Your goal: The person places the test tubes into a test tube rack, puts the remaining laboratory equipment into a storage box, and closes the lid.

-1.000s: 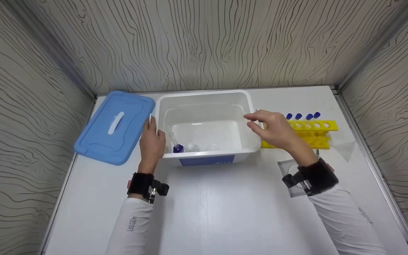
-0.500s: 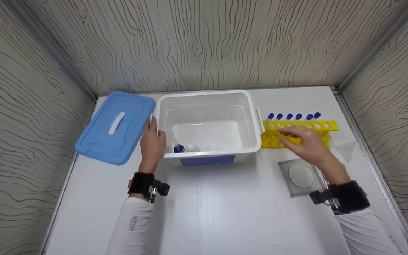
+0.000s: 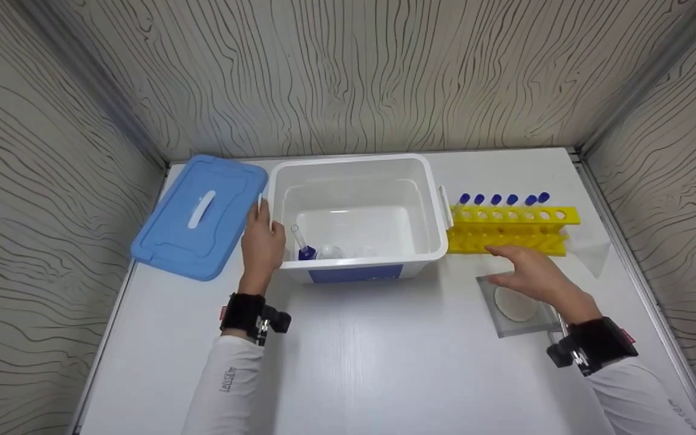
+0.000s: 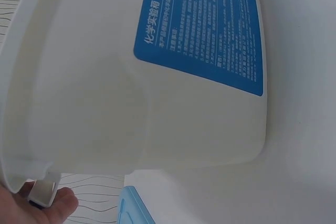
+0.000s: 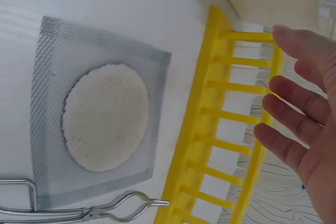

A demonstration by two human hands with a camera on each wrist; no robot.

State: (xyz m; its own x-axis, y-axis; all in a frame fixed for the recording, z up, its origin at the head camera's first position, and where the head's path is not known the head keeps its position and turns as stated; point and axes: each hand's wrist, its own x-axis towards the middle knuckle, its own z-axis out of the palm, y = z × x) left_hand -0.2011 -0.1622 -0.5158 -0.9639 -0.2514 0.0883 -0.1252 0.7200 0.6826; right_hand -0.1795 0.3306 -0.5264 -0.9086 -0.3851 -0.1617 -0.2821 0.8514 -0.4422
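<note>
At the left side of the white plastic bin point(image 3: 354, 262), my left hand point(image 3: 263, 240) grips the white side handle point(image 4: 44, 191), fingers curled round it. My right hand point(image 3: 532, 275) holds nothing; its fingers are spread, thumb apart. It hovers over the wire gauze point(image 5: 42, 108) with its round white centre, in front of the yellow test tube rack point(image 3: 512, 215). Inside the bin, near its front left corner, lie a glass tube with a blue base point(image 3: 306, 252) and a clear rounded piece point(image 3: 328, 251).
A blue lid point(image 3: 173, 238) with a white handle lies left of the bin. Metal tongs point(image 5: 92, 213) lie beside the gauze. Several blue-topped pegs point(image 3: 496, 199) stand along the rack's back. A clear funnel-like piece point(image 3: 592, 257) sits right of the rack.
My right hand has moved from the bin's right rim, back across the rack, to above the wire gauze, and its fingers have spread. My left hand keeps its hold on the handle.
</note>
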